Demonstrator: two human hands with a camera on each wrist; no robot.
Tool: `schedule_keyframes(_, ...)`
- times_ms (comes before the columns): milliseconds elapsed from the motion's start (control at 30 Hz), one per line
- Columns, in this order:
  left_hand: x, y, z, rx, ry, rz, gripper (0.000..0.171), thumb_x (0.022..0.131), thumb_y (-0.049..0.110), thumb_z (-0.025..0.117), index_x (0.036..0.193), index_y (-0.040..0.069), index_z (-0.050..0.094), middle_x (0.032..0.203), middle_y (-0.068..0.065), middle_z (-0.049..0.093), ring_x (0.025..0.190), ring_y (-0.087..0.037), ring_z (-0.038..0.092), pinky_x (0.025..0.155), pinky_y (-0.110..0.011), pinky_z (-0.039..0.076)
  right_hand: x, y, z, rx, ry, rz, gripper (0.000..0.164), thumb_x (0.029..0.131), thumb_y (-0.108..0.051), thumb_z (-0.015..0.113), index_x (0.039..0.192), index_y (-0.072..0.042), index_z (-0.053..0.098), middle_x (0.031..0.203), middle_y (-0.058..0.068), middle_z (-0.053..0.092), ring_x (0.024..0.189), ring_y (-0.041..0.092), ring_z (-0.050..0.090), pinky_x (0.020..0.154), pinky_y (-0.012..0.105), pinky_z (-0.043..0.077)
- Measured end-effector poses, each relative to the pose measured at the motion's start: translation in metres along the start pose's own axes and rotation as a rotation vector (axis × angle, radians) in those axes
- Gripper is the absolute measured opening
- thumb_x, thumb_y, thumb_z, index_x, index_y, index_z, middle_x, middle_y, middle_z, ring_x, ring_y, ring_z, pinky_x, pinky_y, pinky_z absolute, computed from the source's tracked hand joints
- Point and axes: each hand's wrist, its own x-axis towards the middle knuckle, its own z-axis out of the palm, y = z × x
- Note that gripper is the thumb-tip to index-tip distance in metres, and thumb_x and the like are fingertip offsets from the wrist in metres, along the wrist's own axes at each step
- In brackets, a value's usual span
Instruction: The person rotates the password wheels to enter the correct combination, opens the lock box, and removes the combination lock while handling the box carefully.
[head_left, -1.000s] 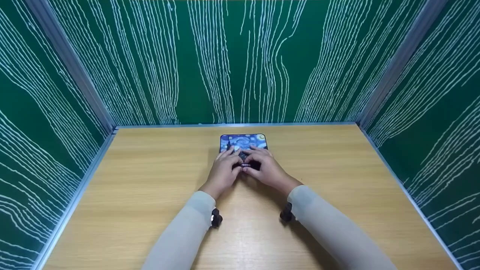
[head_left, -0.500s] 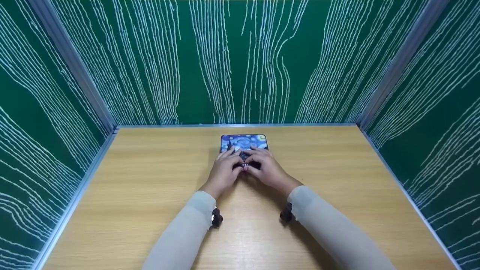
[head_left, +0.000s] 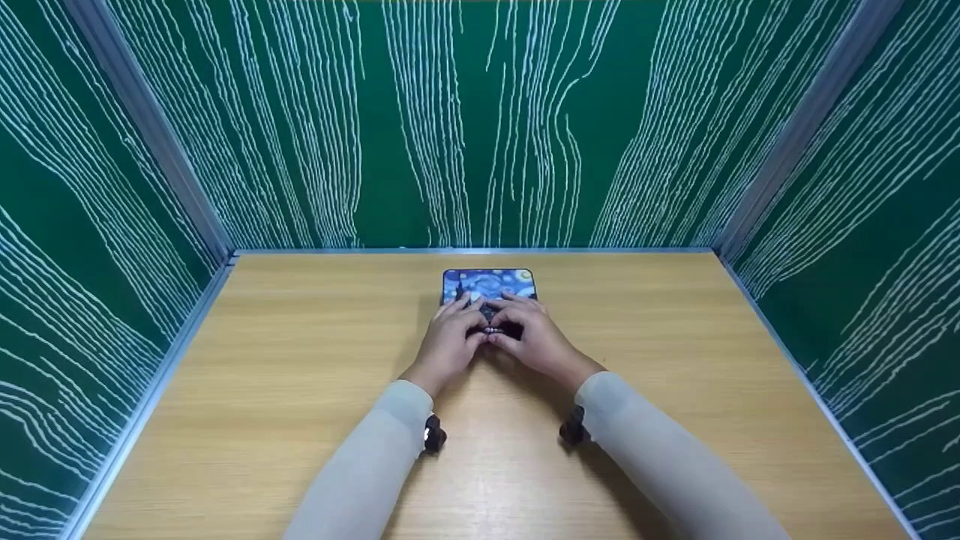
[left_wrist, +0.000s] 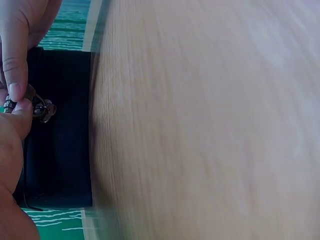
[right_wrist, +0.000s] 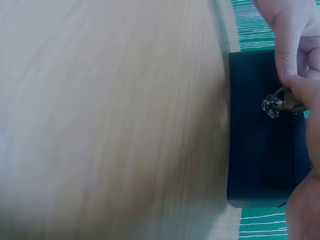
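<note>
A dark box with a blue Starry Night picture on its lid [head_left: 487, 282] stands on the far part of the table. On its front face [right_wrist: 260, 160] sits a metal latch [left_wrist: 47, 111], with a small brass-coloured padlock [right_wrist: 292, 103] hanging through it. What look like ridged dials [left_wrist: 9, 105] show on the padlock in the left wrist view. My left hand [head_left: 450, 334] pinches the padlock from the left, its other fingers over the lid. From the right, my right hand [head_left: 532, 330] pinches it too, thumb tips close together. Fingers cover much of the padlock.
The wooden table [head_left: 300, 390] runs around the box. Green walls [head_left: 405, 150] with wavy white lines rise at the back and both sides, framed by metal rails [head_left: 780, 150]. Small dark devices [head_left: 433, 435] sit at both wrists.
</note>
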Motion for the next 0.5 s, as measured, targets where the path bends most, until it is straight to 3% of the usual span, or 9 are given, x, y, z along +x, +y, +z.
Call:
schedule_keyframes(67,0.0005,-0.0001,-0.0001,0.014,0.006,0.019,0.008,0.106,0.021,0.078,0.111,0.015,0.079,0.173,-0.004,0.057,0.171,-0.031,0.042,0.145,-0.054,0.025,0.0003,0.0004,0.0002,-0.007,0.0,-0.007,0.015,0.106,-0.027,0.084,0.117,-0.017,0.083,0.165,0.001,0.067,0.167,0.039,0.047,0.141,0.072,0.022)
schedule_keyframes(333,0.0013,0.0005,-0.0006,-0.003,-0.011,-0.022,0.008,0.108,0.024,0.077,0.111,0.017,0.079,0.174,-0.001,0.055,0.172,-0.03,0.039,0.145,-0.055,0.024,-0.0006,-0.0015,-0.0015,-0.007,-0.01,0.027,0.015,0.107,-0.029,0.082,0.119,-0.02,0.084,0.167,-0.004,0.065,0.169,0.036,0.044,0.142,0.071,0.021)
schedule_keyframes(500,0.001,-0.0005,-0.0001,-0.005,-0.005,-0.009,0.007,0.108,0.022,0.078,0.111,0.016,0.079,0.174,-0.001,0.055,0.172,-0.03,0.04,0.146,-0.055,0.023,-0.0003,-0.002,-0.0011,-0.005,-0.004,0.03,0.017,0.105,-0.029,0.085,0.12,-0.02,0.083,0.166,-0.003,0.066,0.168,0.037,0.045,0.142,0.07,0.022)
